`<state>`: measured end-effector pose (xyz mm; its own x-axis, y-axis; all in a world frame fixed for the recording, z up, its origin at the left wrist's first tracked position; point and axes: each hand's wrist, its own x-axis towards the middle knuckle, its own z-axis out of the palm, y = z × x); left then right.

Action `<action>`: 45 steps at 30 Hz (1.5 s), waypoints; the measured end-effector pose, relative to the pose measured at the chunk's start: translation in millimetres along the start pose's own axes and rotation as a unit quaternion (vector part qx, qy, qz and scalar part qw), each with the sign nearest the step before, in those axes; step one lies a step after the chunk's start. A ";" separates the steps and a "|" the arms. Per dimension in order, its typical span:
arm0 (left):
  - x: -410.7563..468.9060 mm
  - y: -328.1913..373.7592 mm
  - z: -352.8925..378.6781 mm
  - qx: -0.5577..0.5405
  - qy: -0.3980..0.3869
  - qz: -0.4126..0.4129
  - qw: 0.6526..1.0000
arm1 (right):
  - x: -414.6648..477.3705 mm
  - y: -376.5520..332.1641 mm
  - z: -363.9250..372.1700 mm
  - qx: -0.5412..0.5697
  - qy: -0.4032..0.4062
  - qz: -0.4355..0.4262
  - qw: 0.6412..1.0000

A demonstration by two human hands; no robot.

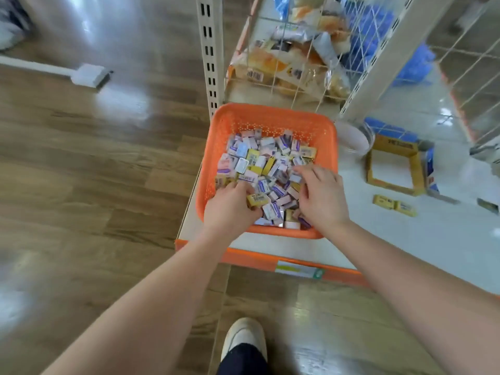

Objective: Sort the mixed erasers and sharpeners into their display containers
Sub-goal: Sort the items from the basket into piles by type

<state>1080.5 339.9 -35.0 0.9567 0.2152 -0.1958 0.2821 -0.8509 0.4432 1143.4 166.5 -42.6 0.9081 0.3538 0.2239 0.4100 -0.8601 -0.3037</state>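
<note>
Dozens of pastel-wrapped erasers fill orange basket — left hand, right hand among them, grips unclear.

2 forearms extended; left hand palm down, fingers curled, grip unclear; right hand palm down, fingers loosely spread.

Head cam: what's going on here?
A person stands at a low shop shelf with both hands in an orange basket heaped with small wrapped erasers. The left hand curls its fingers against a yellow pack; whether it holds it is unclear. The right hand rests spread fingers on the pile. To the right, a yellow display box looks empty, with loose yellow packs in front of it.
</note>
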 end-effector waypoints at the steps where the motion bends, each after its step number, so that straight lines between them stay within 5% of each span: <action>1: -1.5 0.4 -3.8 -0.003 -0.001 0.008 1.000 | 5.0 -1.8 -3.7 -0.012 -0.038 0.003 0.999; 5: -0.4 0.3 -13.2 -0.010 -0.021 -0.006 1.000 | 17.4 4.6 -9.0 -0.053 -0.150 0.026 0.987; 18: 0.4 0.4 -3.9 0.006 0.022 -0.013 1.000 | 21.4 9.4 8.6 -0.192 -0.191 -0.001 0.963; 23: -3.0 3.0 -5.2 -0.007 0.052 -0.007 0.999 | 16.0 7.0 -0.8 -0.128 -0.161 0.006 0.979; 31: -3.1 55.9 -12.0 -0.122 0.066 0.060 0.989 | -11.5 44.3 -55.1 0.195 0.026 0.083 0.977; 39: 5.4 189.8 52.0 -0.147 -0.015 0.211 0.966 | -80.6 185.2 -86.3 0.149 0.021 0.226 0.962; 45: 13.3 211.3 126.9 -0.078 -0.092 0.171 0.978 | -103.3 230.1 -65.3 0.116 -0.028 0.248 0.961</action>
<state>1143.7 102.2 -55.0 0.9718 -0.1719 -0.1611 -0.0310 -0.7712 0.6358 1138.4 -91.9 -75.1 0.9972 -0.0541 -0.0510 -0.0734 -0.8256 -0.5595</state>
